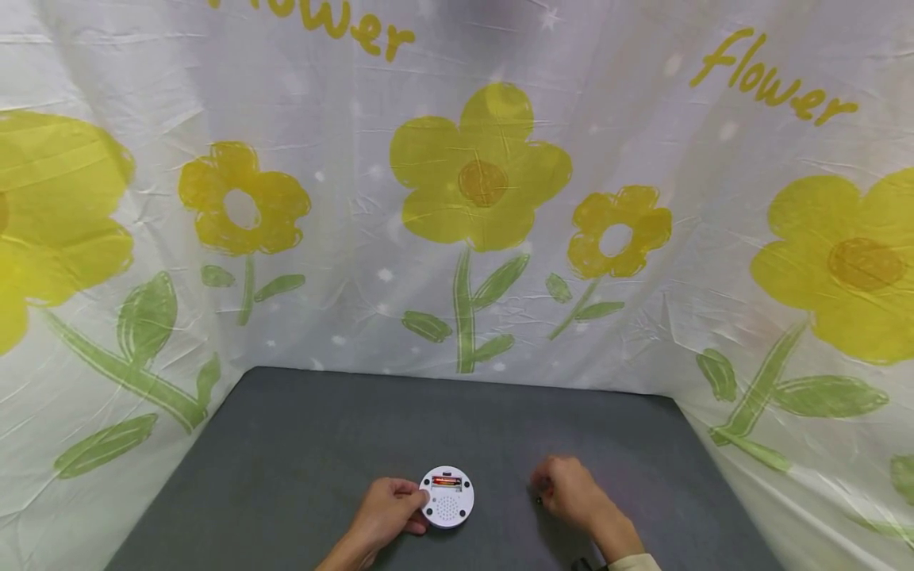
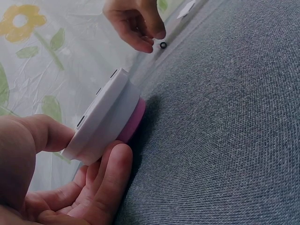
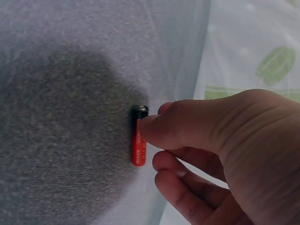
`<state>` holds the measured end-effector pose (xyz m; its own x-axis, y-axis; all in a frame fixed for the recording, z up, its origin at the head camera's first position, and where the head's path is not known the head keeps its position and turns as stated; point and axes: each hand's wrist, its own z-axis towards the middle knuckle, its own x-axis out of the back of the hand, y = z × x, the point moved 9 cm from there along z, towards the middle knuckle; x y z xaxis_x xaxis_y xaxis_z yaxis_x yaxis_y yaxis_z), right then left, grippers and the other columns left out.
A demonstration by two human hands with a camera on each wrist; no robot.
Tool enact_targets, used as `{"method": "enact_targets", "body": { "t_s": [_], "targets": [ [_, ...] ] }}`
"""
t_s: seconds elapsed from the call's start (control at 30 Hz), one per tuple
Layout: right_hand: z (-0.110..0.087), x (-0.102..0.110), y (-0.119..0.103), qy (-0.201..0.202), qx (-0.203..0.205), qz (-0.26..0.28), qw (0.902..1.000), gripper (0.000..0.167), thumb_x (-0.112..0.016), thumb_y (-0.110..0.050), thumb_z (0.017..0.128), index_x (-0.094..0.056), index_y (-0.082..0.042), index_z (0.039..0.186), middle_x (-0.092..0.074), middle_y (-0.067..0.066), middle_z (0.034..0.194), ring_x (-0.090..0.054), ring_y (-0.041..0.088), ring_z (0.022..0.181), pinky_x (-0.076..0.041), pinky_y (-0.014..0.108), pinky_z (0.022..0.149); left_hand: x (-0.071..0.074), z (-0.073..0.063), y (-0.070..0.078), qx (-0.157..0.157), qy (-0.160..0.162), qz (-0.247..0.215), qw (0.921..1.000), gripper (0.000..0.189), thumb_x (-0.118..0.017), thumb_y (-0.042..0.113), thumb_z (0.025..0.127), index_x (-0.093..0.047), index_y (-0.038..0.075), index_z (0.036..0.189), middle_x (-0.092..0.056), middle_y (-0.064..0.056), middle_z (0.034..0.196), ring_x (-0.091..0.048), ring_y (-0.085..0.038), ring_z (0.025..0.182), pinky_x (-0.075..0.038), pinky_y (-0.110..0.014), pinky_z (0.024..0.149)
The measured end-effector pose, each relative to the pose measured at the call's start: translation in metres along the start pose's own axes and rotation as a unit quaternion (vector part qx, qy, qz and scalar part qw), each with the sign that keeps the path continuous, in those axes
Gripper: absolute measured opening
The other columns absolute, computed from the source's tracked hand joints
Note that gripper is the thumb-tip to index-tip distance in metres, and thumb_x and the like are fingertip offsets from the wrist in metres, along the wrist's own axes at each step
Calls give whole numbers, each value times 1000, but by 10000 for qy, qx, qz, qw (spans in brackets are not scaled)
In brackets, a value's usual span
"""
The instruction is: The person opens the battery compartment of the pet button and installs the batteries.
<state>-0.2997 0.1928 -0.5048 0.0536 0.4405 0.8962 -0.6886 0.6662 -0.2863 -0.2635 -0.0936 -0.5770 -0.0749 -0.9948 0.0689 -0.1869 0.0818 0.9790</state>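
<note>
Head view: right hand hides most of loose battery; a dark end shows. Its print is too blurred to read. Round white device: compartment lies out of sight from left wrist. Top edge cuts upper yellow lettering.

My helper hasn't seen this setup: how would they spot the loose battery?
On the dark grey table, find the right hand, apart from the round white device. At that hand's thumb is the loose battery, a small red cylinder with a black end. Unlike the seated battery inside the device, it is outside.
</note>
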Motion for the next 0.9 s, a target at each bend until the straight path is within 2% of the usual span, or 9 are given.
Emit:
{"method": "enact_targets", "body": {
  "t_s": [0.07,0.1,0.23,0.37,0.43,0.5,0.6,0.73,0.9],
  "targets": [
    [0,0,-3,-130,-128,26,9998,26,-74,8,69,-80,-14,83,-73,-3,81,-66,9,70,-54,26,57,0,0,0,7,-8,8,10000,30,-70,9,99,-67,-17,114,-78,-9,86,-75,-16,66,-68,-33,63],
    [-1,-3,-1,-105,-42,8,9999,27,-74,8,69,-79,-15,82,-72,-4,80,-64,9,70,-52,28,55,0,1,-1,27,-10,27,10000,30,-71,9,99,-68,-17,114,-78,-9,86,-75,-16,66,-68,-32,63],
    [-6,-20,17,-188,-79,5,9998,28,-72,5,71,-79,-19,82,-70,-8,80,-62,6,70,-50,31,53,1,3,-4,159,-1,128,9998,30,-71,10,99,-68,-16,115,-78,-8,85,-75,-16,67,-68,-32,63],
    [-7,-31,31,-517,-581,167,9968,28,-73,5,77,-80,-21,84,-72,-7,84,-65,10,75,-55,31,60,1,4,-6,255,16,193,9995,30,-71,11,100,-68,-15,115,-78,-7,85,-75,-15,67,-68,-32,62],
    [-8,-39,38,-531,-535,121,9971,28,-75,5,78,-80,-21,86,-73,-7,85,-65,10,75,-54,32,60,0,4,-6,223,9,180,9996,30,-71,10,100,-68,-15,115,-78,-7,85,-75,-16,67,-68,-32,62],
    [-7,-37,36,-594,-607,74,9964,26,-76,6,80,-80,-19,86,-73,-6,84,-64,10,75,-54,31,60,0,4,-6,206,-1,151,9997,30,-71,10,100,-68,-16,115,-78,-7,85,-75,-16,67,-68,-32,62],
    [-5,-30,25,-486,-342,11,9982,22,-78,2,83,-79,-20,86,-69,-10,79,-58,4,70,-49,32,55,0,4,-6,179,0,140,9997,30,-71,10,100,-68,-16,115,-78,-7,85,-75,-16,67,-68,-32,62],
    [3,-7,-2,-363,-333,-88,9987,19,-83,1,81,-78,-17,83,-64,-12,73,-53,0,66,-48,30,54,0,3,-5,187,16,144,9997,29,-70,10,100,-68,-15,115,-78,-8,85,-75,-16,67,-68,-32,62],
    [15,10,-26,-488,-471,-303,9972,17,-85,0,84,-80,-16,86,-67,-11,77,-59,4,70,-52,28,61,0,3,-4,164,35,139,9998,30,-70,9,99,-68,-16,115,-78,-8,85,-75,-16,67,-68,-32,62]
  ]
}}
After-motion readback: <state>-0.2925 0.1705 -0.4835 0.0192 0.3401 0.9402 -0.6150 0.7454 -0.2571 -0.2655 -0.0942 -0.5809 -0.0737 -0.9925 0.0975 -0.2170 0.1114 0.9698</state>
